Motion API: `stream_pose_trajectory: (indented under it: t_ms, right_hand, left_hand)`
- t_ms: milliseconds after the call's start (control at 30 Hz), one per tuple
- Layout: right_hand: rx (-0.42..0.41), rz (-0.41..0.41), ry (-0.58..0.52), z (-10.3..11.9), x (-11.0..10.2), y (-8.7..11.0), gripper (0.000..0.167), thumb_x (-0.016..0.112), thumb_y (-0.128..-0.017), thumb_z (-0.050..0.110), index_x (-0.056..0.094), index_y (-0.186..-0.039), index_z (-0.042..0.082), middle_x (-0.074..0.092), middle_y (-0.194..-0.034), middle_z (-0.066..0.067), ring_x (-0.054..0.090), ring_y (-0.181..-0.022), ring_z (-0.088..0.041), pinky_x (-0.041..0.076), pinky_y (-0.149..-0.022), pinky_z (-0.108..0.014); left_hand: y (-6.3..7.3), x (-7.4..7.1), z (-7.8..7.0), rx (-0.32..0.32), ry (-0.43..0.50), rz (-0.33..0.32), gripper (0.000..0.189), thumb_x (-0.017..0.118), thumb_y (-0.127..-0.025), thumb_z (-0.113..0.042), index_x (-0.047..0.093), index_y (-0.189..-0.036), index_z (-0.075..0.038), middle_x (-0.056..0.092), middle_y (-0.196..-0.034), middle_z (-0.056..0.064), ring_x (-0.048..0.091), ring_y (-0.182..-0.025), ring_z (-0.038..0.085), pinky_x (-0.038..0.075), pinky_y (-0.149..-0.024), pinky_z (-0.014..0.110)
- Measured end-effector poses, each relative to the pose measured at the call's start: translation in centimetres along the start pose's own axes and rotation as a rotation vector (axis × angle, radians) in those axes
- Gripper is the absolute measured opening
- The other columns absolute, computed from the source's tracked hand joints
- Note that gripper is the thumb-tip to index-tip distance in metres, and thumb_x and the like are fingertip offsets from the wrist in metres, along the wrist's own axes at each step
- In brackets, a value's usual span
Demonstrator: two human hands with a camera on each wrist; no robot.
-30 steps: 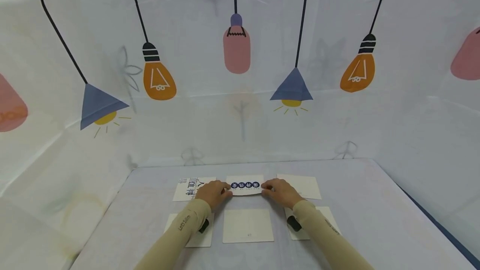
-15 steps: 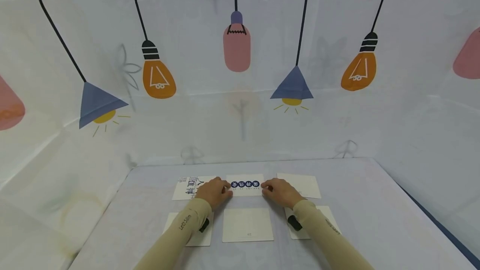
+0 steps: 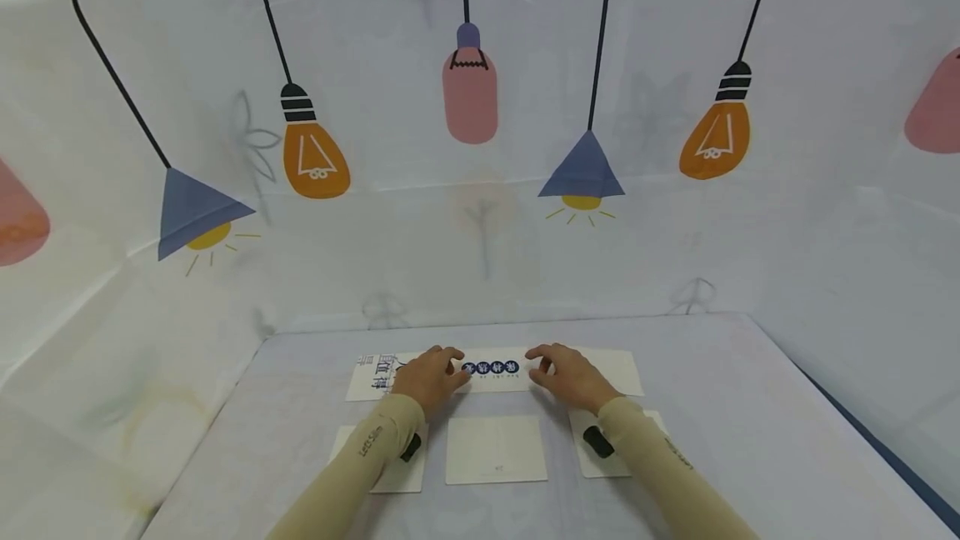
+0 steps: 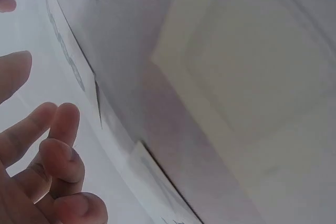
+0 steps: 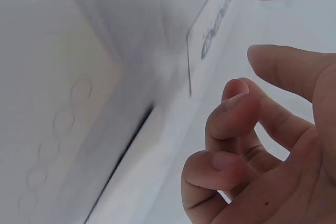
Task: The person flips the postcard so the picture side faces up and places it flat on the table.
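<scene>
A white card (image 3: pixel 495 385) with a line of round blue characters lies flat in the middle of the back row. At its left end is my left hand (image 3: pixel 429 378), thumb and index finger spread apart, holding nothing. My right hand (image 3: pixel 572 377) hovers by the right end, its fingers loosely bent and clear of the card. Both wrist views show a gap between the fingertips and the cards. Under the left hand lies a card with large blue characters (image 3: pixel 367 383), partly covered. Behind the right hand is a pale card (image 3: pixel 618 372).
Nearer the body lie a plain card (image 3: pixel 497 450) in the middle, another card (image 3: pixel 405 480) at left and a third card (image 3: pixel 600 467) at right, the outer two partly under the forearms. A white wall (image 3: pixel 480 257) with printed lamps rises behind the table (image 3: pixel 750 440).
Earlier the fingers held the middle card's two ends, its near edge slightly raised; it then lay flat. Now both hands have let go, fingers spreading, the right hand shifting slightly right.
</scene>
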State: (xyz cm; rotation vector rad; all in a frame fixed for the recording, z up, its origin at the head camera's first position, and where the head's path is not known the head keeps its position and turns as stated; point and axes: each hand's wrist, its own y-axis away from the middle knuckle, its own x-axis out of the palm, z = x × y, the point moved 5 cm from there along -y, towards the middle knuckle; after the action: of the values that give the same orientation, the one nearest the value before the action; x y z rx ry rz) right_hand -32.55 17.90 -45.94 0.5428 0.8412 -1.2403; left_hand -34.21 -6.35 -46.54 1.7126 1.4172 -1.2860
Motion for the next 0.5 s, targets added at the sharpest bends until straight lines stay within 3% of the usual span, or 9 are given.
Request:
stream_pose_trajectory:
  t_ms: [167,267,500]
  right_hand:
    - [0.028,-0.012,-0.013,-1.0,-1.0,0.6,0.038,0.071,-0.096,0.019,0.064,-0.132,0.012,0.059,-0.091,0.003,0.051,-0.076,-0.014,0.045,-0.070,-0.034]
    - [0.026,-0.013,-0.026,-1.7,-1.9,1.1,0.041,0.071,-0.095,0.017,0.062,-0.135,0.009,0.057,-0.093,0.001,0.051,-0.076,-0.015,0.045,-0.069,-0.034]
    - [0.003,-0.019,-0.037,-4.5,-5.9,2.6,0.048,0.071,-0.097,0.021,0.055,-0.140,0.008,0.058,-0.104,-0.005,0.053,-0.083,-0.018,0.046,-0.072,-0.035]
  left_hand:
    - [-0.4,0.0,-1.3,0.038,-0.012,-0.004,0.048,0.072,-0.092,-0.044,0.066,-0.131,-0.016,0.066,-0.101,0.000,0.061,-0.076,0.014,0.050,-0.060,0.030]
    - [-0.8,0.0,-2.2,0.051,-0.019,0.004,0.051,0.074,-0.091,-0.045,0.065,-0.132,-0.016,0.065,-0.103,0.001,0.063,-0.084,0.017,0.053,-0.068,0.033]
    - [-2.4,0.7,-4.0,0.096,-0.026,0.013,0.055,0.075,-0.089,-0.048,0.064,-0.134,-0.017,0.065,-0.105,0.000,0.061,-0.090,0.019,0.053,-0.077,0.036]
